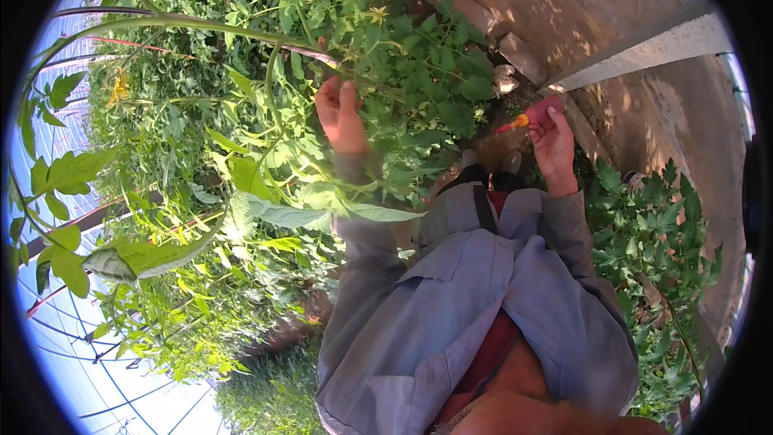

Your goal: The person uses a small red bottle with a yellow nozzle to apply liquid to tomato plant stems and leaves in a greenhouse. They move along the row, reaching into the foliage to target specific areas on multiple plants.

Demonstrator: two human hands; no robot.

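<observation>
My left hand [344, 118] is raised among tomato plants [423, 72], its fingers curled and thumb up, just below a long, arching tomato stem [211, 25]. Leaves and blur hide whether its fingertips hold anything. My right hand [555, 154] holds a small red squeeze bottle [545, 110] with an orange and red nozzle that points left towards the foliage. One yellow tomato flower [377, 14] is above my left hand in the picture; another yellow blossom [119, 89] hangs at the far left.
A pale post [652, 48] slants in at the upper right, beside stones [505, 80] and a bare earth surface [610, 6]. More tomato foliage [652, 223] grows at my right. Red strings and dark wires run among the plants at left, with translucent greenhouse sheeting [121, 374] beyond.
</observation>
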